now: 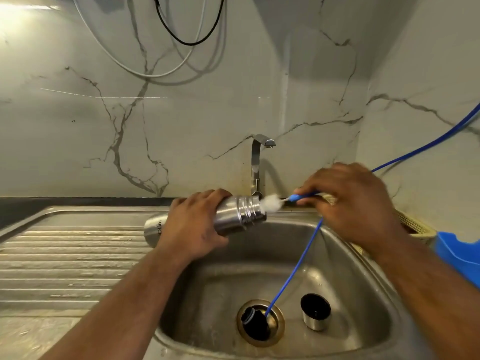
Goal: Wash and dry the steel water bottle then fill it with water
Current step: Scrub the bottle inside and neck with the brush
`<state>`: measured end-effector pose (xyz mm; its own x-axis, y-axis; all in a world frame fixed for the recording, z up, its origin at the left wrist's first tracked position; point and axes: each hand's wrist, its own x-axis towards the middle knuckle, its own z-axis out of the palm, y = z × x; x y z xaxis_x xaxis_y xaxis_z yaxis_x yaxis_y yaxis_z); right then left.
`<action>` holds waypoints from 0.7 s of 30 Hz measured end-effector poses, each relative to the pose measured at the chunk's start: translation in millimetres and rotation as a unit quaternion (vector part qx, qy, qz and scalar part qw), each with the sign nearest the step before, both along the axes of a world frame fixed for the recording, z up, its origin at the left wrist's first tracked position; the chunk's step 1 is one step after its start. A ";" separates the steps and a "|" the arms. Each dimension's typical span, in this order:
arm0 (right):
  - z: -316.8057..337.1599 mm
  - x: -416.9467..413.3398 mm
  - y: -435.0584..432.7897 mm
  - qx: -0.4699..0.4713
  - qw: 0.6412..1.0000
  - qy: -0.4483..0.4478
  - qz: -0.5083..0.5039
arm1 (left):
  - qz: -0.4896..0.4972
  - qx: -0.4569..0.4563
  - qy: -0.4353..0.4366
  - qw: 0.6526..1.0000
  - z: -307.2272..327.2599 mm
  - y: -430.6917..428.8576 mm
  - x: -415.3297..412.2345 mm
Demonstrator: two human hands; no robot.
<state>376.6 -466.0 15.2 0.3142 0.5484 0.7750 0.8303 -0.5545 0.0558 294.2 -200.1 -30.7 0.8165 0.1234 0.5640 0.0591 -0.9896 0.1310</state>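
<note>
My left hand (193, 223) grips the steel water bottle (240, 214) around its middle and holds it on its side over the sink (337, 255), mouth pointing right. My right hand (348, 203) pinches the blue handle of a bottle brush (271, 203). The brush's white bristle head sits right at the bottle's threaded mouth. In the basin below lie the bottle's steel cap (315, 311), open side up, and a black stopper (253, 324) over the drain.
A steel tap (257, 165) rises behind the sink, not running. A thin blue hose (293, 271) drops from the right into the drain. The ribbed drainboard (70, 258) lies left. A blue plastic object (457, 253) and a beige basket (413, 224) sit right.
</note>
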 end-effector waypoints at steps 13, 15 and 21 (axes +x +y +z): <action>8.1 2.8 -19.3 -0.002 0.997 -0.006 -0.072 | 0.030 0.014 -0.066 0.997 -1.6 20.5 -1.7; 3.8 1.2 -12.8 -0.021 0.997 -0.004 -0.078 | 0.028 -0.001 -0.070 0.997 -4.7 19.8 -2.2; -9.0 -13.8 13.3 -0.121 0.991 0.028 -0.052 | -0.039 0.088 -0.083 0.992 -1.5 -13.9 3.0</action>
<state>362.8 -452.6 6.2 0.4176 0.6784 0.6044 0.7756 -0.6127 0.1519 297.2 -214.1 -32.2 0.7143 -0.0485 0.6982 -0.0255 -0.9987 -0.0434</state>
